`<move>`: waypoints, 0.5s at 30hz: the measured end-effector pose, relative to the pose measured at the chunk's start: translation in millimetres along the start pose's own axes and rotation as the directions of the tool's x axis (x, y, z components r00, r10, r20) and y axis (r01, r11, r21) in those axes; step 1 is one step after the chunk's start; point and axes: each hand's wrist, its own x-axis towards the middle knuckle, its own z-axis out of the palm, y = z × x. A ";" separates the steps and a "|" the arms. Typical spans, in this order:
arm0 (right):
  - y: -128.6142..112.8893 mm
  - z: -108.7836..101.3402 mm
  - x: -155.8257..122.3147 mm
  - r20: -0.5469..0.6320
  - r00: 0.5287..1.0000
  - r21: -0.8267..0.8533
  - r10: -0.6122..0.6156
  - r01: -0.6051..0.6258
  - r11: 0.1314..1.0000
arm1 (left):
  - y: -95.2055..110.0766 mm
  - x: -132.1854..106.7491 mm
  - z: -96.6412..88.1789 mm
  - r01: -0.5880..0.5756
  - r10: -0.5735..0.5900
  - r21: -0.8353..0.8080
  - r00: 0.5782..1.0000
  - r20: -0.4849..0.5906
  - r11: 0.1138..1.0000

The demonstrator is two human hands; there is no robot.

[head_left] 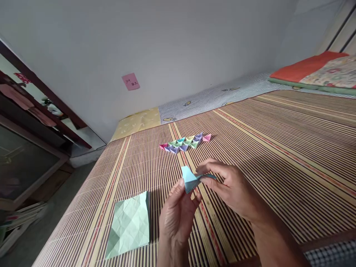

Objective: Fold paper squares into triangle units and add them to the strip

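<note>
The left hand [178, 213] and right hand [226, 181] each pinch a folded blue paper [189, 180] above the mat [278, 159]. A creased green paper [130, 224] lies nearer its left edge; colourful folded pieces [183, 144] sit toward the far edge. Dark handwriting on the pink note [130, 82] and red characters [22, 78] are too small to read surely.

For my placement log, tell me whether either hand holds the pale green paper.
No: the pale green paper lies on the striped mat, while the left hand and right hand hold blue paper.
</note>
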 end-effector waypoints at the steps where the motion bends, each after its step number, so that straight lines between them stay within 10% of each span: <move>1: 0.1 -1.3 -0.3 0.000 1.000 -0.008 -0.015 0.015 1.000 | -0.4 -1.1 0.1 0.019 -0.020 0.014 0.999 0.040 1.000; 6: -1.8 -6.2 -3.6 -0.007 0.999 -0.024 -0.033 0.032 0.999 | -2.7 -3.9 7.0 0.006 -0.037 0.189 0.986 0.160 0.982; 10: -1.3 -4.9 -3.2 -0.016 0.999 -0.022 -0.050 0.050 0.999 | -6.9 -2.8 8.4 -0.207 0.196 0.342 0.978 0.067 0.916; 15: 1.0 -2.1 -2.3 -0.139 0.982 0.106 0.125 -0.111 0.988 | -9.8 -2.6 5.8 -0.480 0.549 0.463 0.836 -0.016 0.745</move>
